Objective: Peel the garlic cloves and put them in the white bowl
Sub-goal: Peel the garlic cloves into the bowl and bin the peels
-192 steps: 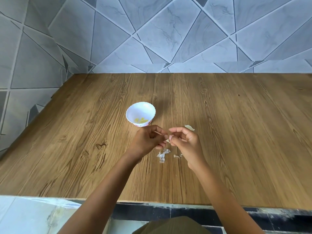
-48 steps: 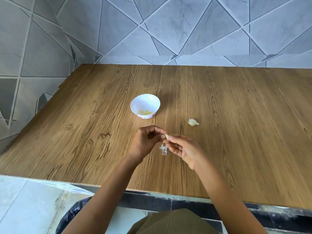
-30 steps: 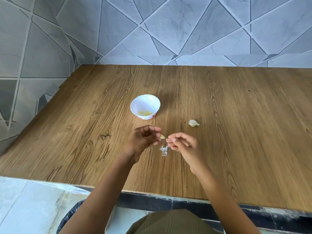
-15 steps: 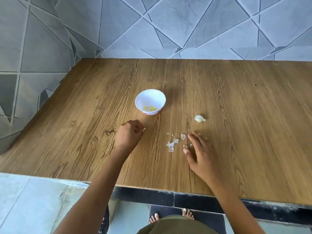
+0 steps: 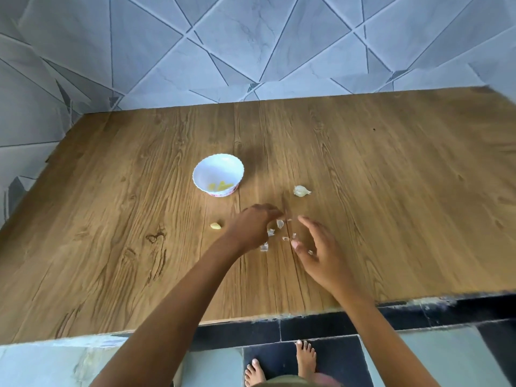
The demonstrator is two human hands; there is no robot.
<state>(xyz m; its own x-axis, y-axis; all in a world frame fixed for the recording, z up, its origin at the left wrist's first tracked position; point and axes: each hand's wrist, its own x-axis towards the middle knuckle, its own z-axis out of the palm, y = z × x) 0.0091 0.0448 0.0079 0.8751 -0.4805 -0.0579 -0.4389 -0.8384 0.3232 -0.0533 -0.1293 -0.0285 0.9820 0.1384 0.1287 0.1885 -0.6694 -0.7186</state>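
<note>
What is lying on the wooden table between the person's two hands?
In the head view, several small scraps of white papery garlic skin lie on the brown wooden table between the left hand and the right hand.

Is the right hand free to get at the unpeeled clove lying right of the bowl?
Probably yes. The right hand is open, and only bare table lies between it and the unpeeled clove; the left hand sits off to the side.
</note>
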